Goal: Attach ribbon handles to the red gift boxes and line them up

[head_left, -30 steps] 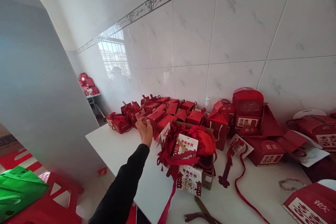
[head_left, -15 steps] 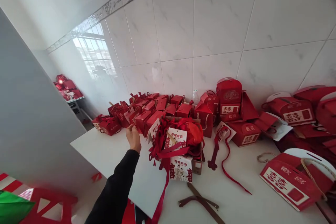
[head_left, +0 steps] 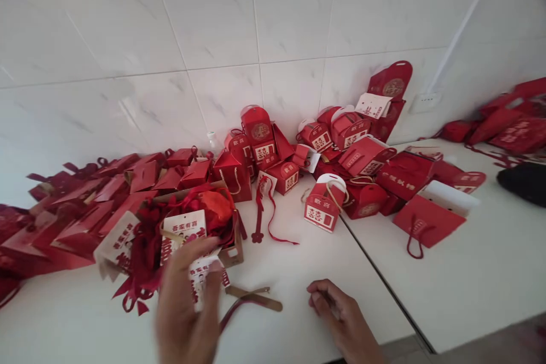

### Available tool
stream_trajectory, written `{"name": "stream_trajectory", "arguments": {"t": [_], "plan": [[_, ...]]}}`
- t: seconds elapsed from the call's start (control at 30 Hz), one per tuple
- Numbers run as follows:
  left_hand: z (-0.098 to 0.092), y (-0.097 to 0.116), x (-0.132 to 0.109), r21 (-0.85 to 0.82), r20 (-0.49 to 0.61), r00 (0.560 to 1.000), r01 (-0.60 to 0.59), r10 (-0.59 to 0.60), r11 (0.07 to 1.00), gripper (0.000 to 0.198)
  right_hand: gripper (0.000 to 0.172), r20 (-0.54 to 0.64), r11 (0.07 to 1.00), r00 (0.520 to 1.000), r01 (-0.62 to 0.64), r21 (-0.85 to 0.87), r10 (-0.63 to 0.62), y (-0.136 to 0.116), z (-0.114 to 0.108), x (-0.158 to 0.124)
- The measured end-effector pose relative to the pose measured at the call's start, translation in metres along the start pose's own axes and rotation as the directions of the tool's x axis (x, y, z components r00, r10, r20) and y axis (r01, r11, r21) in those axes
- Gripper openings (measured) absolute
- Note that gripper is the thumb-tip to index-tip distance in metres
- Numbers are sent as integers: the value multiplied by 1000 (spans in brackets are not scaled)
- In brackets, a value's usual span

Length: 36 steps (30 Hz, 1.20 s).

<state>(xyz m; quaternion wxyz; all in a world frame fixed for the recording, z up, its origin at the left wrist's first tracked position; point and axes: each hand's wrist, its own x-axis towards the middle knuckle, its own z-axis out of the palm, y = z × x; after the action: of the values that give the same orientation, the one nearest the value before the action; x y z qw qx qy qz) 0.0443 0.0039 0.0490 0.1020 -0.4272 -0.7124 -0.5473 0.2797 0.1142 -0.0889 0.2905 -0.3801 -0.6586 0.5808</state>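
Observation:
My left hand (head_left: 190, 301) is raised before the open carton (head_left: 234, 254) of red ribbons and printed cards; its thumb and fingers are apart, with nothing between them. My right hand (head_left: 341, 318) hangs over the white table (head_left: 294, 278) with fingers curled together; whether something small is inside is hidden. Between the hands lie a brown strip and a dark red strip (head_left: 256, 298), crossed. A white printed card (head_left: 184, 227) rests on the ribbons. A red box with a rope handle (head_left: 321, 209) stands beyond my right hand.
Closed red boxes (head_left: 145, 176) crowd the left side by the tiled wall. More red boxes (head_left: 367, 156) are piled at the right, with an open red bag (head_left: 430, 222) in front. A dark seam (head_left: 375, 273) divides the tables. A black item (head_left: 524, 182) lies far right.
The view has swung to the right. My left hand has left the row of boxes and is now in front of the carton. My right hand has come into view.

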Motion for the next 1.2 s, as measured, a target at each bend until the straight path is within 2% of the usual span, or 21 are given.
{"name": "stream_trajectory", "arguments": {"t": [0.07,0.17,0.23,0.33,0.47,0.67,0.77,1.0,1.2], "plan": [[46,12,-5,-57,214,975,-49,60,997,23,50,-3,1000,1000,7,1,-7,-1,1,-2],[104,12,-6,-85,482,865,-109,137,990,29,54,-7,999,999,32,10,-32,-2,1,-3],[130,4,-9,-47,587,795,-151,150,987,32,55,-20,999,999,46,16,-45,-3,1,-3],[150,-9,-17,31,650,750,-185,121,982,32,56,-49,998,997,54,21,-53,-2,2,-3],[154,-20,-27,140,669,740,-219,71,966,38,58,-78,997,995,63,42,-60,-3,4,-4],[153,-39,-23,353,573,819,-194,-47,915,38,59,-80,1000,997,9,-14,-11,-7,4,-4],[156,-48,-25,411,553,829,-180,-87,894,35,56,-77,1000,997,-4,-9,4,-6,3,-4],[148,-41,-43,377,575,816,-206,-54,903,39,58,-80,1000,997,-9,4,10,-2,4,-5],[144,-34,-37,303,572,819,-159,-46,940,30,55,-52,999,998,-41,-26,40,-3,2,-6]]}}
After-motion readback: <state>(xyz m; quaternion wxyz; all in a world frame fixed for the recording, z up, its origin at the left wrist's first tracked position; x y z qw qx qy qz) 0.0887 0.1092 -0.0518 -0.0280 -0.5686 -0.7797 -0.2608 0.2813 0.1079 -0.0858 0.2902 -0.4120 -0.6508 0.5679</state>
